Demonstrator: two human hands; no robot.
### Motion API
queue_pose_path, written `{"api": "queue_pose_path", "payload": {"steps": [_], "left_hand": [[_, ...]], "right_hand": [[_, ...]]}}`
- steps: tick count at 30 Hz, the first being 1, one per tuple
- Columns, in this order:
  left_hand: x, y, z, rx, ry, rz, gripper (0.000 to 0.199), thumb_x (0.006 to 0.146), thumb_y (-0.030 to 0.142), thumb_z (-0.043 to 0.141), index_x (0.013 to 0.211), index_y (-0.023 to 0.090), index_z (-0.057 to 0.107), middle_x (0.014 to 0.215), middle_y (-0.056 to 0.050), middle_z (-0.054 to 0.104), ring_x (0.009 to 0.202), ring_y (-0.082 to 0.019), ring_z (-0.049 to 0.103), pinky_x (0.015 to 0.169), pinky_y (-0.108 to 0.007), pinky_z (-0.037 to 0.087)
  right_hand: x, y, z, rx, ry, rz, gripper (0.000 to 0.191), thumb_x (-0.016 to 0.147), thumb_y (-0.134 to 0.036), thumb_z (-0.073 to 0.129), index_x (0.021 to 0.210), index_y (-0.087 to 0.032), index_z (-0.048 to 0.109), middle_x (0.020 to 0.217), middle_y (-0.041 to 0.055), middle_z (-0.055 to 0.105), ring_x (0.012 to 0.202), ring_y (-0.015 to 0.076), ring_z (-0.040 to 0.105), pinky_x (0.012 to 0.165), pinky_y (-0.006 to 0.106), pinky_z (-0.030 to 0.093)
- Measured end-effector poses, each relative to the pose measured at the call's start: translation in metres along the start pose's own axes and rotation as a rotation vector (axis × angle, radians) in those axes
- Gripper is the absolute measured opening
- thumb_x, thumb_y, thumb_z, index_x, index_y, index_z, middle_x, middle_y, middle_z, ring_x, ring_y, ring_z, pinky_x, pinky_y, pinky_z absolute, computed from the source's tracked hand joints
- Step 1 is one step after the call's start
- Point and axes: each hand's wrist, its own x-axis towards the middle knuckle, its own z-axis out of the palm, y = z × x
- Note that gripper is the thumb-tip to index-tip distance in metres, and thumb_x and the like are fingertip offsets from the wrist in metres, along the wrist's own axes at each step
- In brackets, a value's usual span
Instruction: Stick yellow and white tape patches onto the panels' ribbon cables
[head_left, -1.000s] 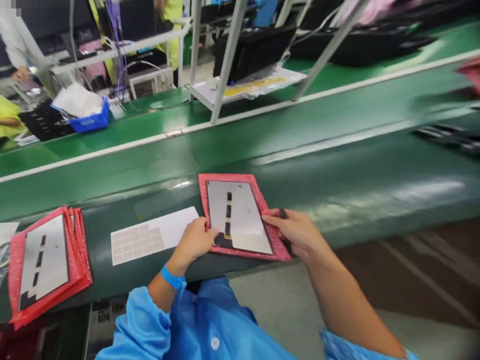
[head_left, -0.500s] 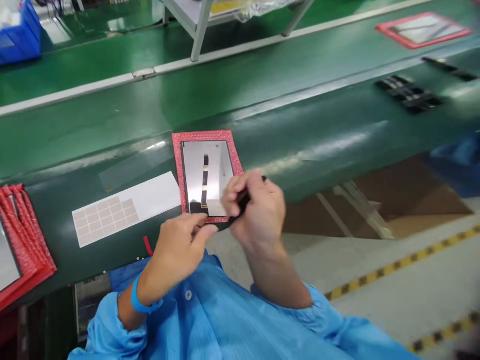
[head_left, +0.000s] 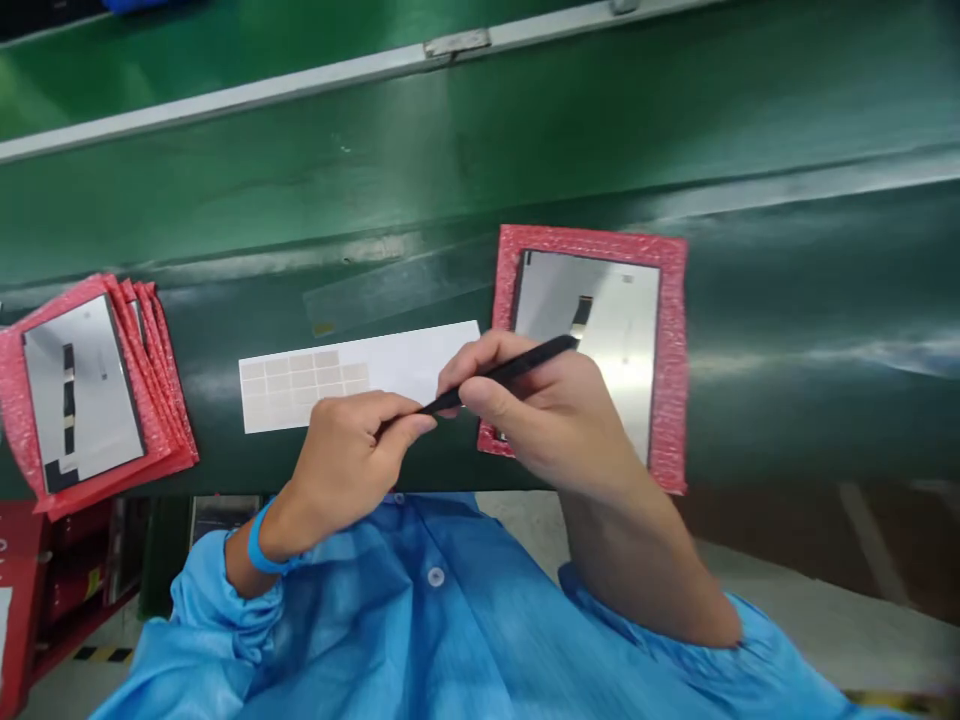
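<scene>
My right hand (head_left: 559, 400) holds slim black tweezers (head_left: 529, 362) much like a pen, their thin end pointing left. At that end my left hand (head_left: 364, 435) pinches thumb and forefinger together around the tip; whether a small piece is also between them is hidden. Beneath both hands lies a white sheet (head_left: 420, 352) with rows of pale beige labels (head_left: 304, 378) on its left part. Partly behind my right hand, a silver display panel (head_left: 637, 330) with a dark flex strip (head_left: 582, 312) rests on a pink bubble-wrap pouch (head_left: 669, 400).
On the left is a stack of pink bubble-wrap pouches (head_left: 169, 400) with another silver panel (head_left: 105, 390) on top. A clear plastic strip (head_left: 405, 285) lies behind the sheet. A pale rail (head_left: 300, 92) runs along the back of the green bench (head_left: 300, 190).
My view has swung left, bringing the whole pouch stack into sight. My right hand has turned from a closed fist to a pen-like hold, showing the tweezers fully. Both hands are now over the sheet.
</scene>
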Motion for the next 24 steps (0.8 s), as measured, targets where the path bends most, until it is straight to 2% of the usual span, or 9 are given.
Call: {"api": "queue_pose_path", "payload": {"steps": [3, 6, 9, 11, 14, 24], "left_hand": [[0.019, -0.019, -0.029, 0.091, 0.094, 0.067, 0.013, 0.099, 0.026, 0.071, 0.097, 0.023, 0.083, 0.087, 0.001, 0.079, 0.075, -0.013, 0.067, 0.072, -0.026, 0.05], [0.048, -0.052, -0.058, 0.357, 0.213, 0.114, 0.022, 0.099, 0.026, 0.069, 0.117, 0.023, 0.081, 0.114, -0.005, 0.077, 0.102, -0.021, 0.069, 0.093, -0.034, 0.055], [0.07, -0.088, -0.072, 0.629, 0.21, 0.08, 0.035, 0.1, 0.023, 0.065, 0.134, 0.022, 0.076, 0.132, -0.012, 0.066, 0.121, -0.029, 0.059, 0.11, -0.047, 0.05], [0.074, -0.104, -0.071, 0.693, 0.175, 0.065, 0.037, 0.101, 0.021, 0.062, 0.135, 0.022, 0.075, 0.135, -0.014, 0.06, 0.124, -0.031, 0.053, 0.112, -0.05, 0.049], [0.072, -0.112, -0.064, 0.681, 0.183, 0.08, 0.037, 0.103, 0.019, 0.055, 0.132, 0.026, 0.076, 0.135, -0.012, 0.056, 0.123, -0.03, 0.05, 0.109, -0.05, 0.05], [0.069, -0.111, -0.057, 0.612, 0.203, 0.062, 0.039, 0.108, 0.019, 0.044, 0.131, 0.033, 0.073, 0.135, -0.007, 0.054, 0.121, -0.027, 0.048, 0.107, -0.048, 0.051]], "right_hand": [[0.038, 0.006, 0.012, 0.062, -0.037, 0.051, 0.039, 0.09, -0.052, 0.09, 0.087, -0.018, 0.072, 0.08, 0.0047, 0.071, 0.071, 0.017, 0.073, 0.066, 0.024, 0.062], [0.082, 0.03, 0.029, 0.113, 0.117, 0.031, 0.053, 0.079, -0.064, 0.094, 0.086, -0.02, 0.066, 0.078, 0.0028, 0.071, 0.067, 0.0192, 0.074, 0.061, 0.027, 0.065], [0.114, 0.065, 0.043, 0.104, 0.198, 0.036, 0.066, 0.067, -0.076, 0.095, 0.085, -0.021, 0.063, 0.073, 0.0009, 0.069, 0.063, 0.0196, 0.074, 0.053, 0.025, 0.062], [0.122, 0.084, 0.047, 0.077, 0.206, 0.071, 0.068, 0.065, -0.079, 0.093, 0.085, -0.022, 0.062, 0.073, 0.0005, 0.069, 0.063, 0.019, 0.073, 0.05, 0.024, 0.06], [0.12, 0.097, 0.047, 0.013, 0.222, 0.084, 0.064, 0.071, -0.078, 0.091, 0.087, -0.024, 0.062, 0.075, -0.0001, 0.069, 0.063, 0.0179, 0.073, 0.049, 0.024, 0.058], [0.11, 0.089, 0.04, -0.187, 0.187, 0.074, 0.046, 0.091, -0.063, 0.084, 0.093, -0.024, 0.061, 0.082, 0.0012, 0.069, 0.07, 0.017, 0.073, 0.05, 0.023, 0.057]]}}
